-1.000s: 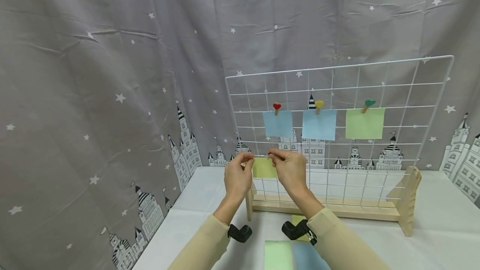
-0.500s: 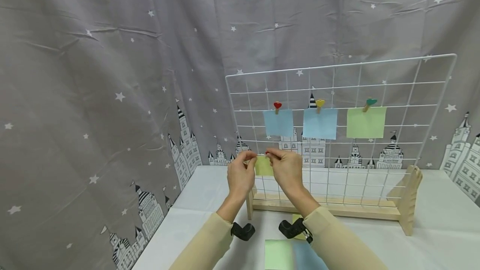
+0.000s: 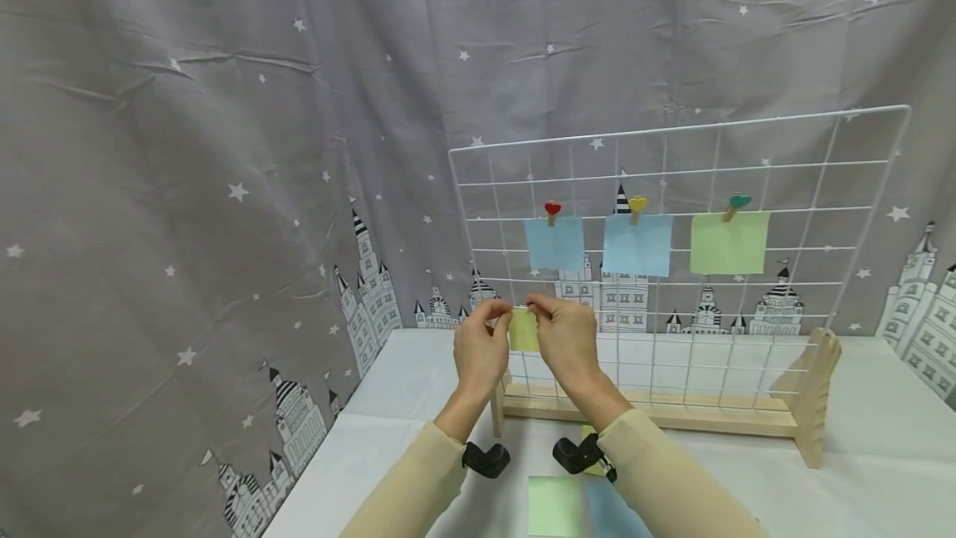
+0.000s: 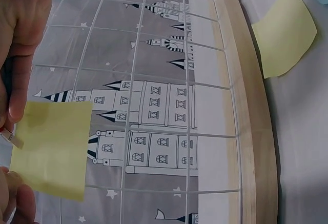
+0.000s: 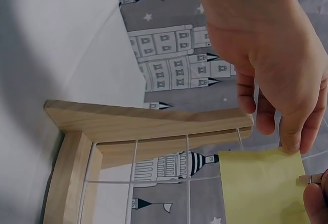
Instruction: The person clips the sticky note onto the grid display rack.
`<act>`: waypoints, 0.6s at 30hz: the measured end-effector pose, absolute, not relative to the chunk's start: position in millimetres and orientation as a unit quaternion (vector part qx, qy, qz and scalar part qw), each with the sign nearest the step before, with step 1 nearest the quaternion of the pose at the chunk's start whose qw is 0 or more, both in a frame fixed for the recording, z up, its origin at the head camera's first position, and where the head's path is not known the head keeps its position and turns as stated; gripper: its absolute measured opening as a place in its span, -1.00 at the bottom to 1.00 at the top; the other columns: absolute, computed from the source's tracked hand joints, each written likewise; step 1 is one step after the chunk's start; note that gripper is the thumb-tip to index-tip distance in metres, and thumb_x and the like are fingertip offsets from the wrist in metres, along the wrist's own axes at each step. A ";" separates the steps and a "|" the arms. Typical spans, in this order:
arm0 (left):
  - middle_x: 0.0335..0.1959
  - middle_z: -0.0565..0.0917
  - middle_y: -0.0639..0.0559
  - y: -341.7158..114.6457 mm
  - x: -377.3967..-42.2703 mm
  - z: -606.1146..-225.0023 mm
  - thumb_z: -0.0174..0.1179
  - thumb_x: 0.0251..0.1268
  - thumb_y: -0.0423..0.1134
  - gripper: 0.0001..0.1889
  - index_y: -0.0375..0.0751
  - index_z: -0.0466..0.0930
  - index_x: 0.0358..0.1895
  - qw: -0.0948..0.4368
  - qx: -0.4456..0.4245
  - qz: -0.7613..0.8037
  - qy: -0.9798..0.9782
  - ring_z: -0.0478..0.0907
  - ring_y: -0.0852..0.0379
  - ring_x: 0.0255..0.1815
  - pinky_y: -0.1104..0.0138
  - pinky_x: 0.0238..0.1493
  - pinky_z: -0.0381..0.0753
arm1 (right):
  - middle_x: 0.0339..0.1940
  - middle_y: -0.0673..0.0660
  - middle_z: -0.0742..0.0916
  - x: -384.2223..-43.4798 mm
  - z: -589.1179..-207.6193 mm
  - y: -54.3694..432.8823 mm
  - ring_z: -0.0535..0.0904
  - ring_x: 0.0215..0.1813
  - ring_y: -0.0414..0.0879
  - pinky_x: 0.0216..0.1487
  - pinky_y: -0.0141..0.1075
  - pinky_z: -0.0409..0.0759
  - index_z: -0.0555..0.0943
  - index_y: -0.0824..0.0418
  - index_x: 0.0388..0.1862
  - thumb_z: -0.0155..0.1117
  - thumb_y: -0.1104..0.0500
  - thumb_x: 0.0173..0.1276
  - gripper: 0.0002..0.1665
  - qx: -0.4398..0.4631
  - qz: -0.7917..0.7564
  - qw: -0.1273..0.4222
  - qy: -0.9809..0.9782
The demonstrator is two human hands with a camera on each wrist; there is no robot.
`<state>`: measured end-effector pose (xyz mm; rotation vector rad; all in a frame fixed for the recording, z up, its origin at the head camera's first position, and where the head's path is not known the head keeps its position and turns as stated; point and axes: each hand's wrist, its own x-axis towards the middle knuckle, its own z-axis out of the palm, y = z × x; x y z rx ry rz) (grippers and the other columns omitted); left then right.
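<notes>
At the left part of a white wire grid (image 3: 675,131), both hands work on a yellow paper note (image 3: 524,332). My left hand (image 3: 480,349) pinches the note near its upper left corner, thumb against forefinger. Close beside it, my right hand (image 3: 569,343) pinches a small wooden clothespin (image 5: 309,179) with a bit of red at its end. In the right wrist view the clothespin's tip overlaps the note's top edge. The left wrist view shows the note (image 4: 54,152) hanging flat before the wires, with the clothespin's tip over its top edge.
Higher on the grid, heart-topped clothespins hold two blue notes (image 3: 554,245) (image 3: 637,246) and a green note (image 3: 729,244). The grid stands in a wooden base (image 3: 672,418). On the white table lie a pale green note (image 3: 556,506), a blue one (image 3: 614,511) and a yellow one (image 4: 285,34).
My right hand has shifted a little left with the clothespin, along the note's top edge. My left hand has moved slightly right, so the two hands are closer together.
</notes>
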<state>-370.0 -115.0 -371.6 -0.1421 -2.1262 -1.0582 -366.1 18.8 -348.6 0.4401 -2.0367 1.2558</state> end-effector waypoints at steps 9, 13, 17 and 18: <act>-0.15 0.84 0.08 -115.9 -371.2 -374.9 0.31 0.41 -0.25 -0.89 -0.02 0.77 -0.10 0.375 -0.052 -0.411 -0.830 0.59 0.24 -0.55 0.33 -0.46 0.49 | -0.21 0.20 0.86 -366.3 -355.6 18.2 0.84 -0.17 0.07 -0.26 -0.18 0.77 0.81 0.29 -0.07 0.36 0.40 0.36 -0.79 0.204 0.438 0.380 -0.789; -0.16 0.84 0.08 -115.0 -370.2 -375.2 0.31 0.40 -0.26 -0.89 -0.03 0.77 -0.09 0.376 -0.052 -0.412 -0.828 0.57 0.25 -0.56 0.34 -0.47 0.47 | -0.20 0.19 0.86 -365.9 -356.3 18.1 0.83 -0.15 0.08 -0.22 -0.16 0.78 0.81 0.29 -0.06 0.36 0.41 0.35 -0.77 0.207 0.431 0.387 -0.788; -0.15 0.84 0.09 -113.7 -370.5 -374.9 0.32 0.40 -0.25 -0.88 -0.01 0.77 -0.09 0.377 -0.050 -0.412 -0.828 0.58 0.26 -0.56 0.34 -0.48 0.47 | -0.22 0.20 0.86 -366.3 -355.8 18.0 0.84 -0.20 0.08 -0.25 -0.16 0.77 0.80 0.32 -0.07 0.37 0.41 0.35 -0.79 0.205 0.429 0.401 -0.783; -0.14 0.84 0.08 -113.4 -370.8 -375.1 0.32 0.40 -0.25 -0.88 -0.03 0.77 -0.08 0.378 -0.050 -0.413 -0.827 0.58 0.25 -0.57 0.34 -0.49 0.47 | -0.24 0.21 0.86 -366.3 -355.7 17.9 0.84 -0.22 0.08 -0.27 -0.15 0.77 0.80 0.33 -0.08 0.38 0.40 0.34 -0.80 0.205 0.430 0.407 -0.780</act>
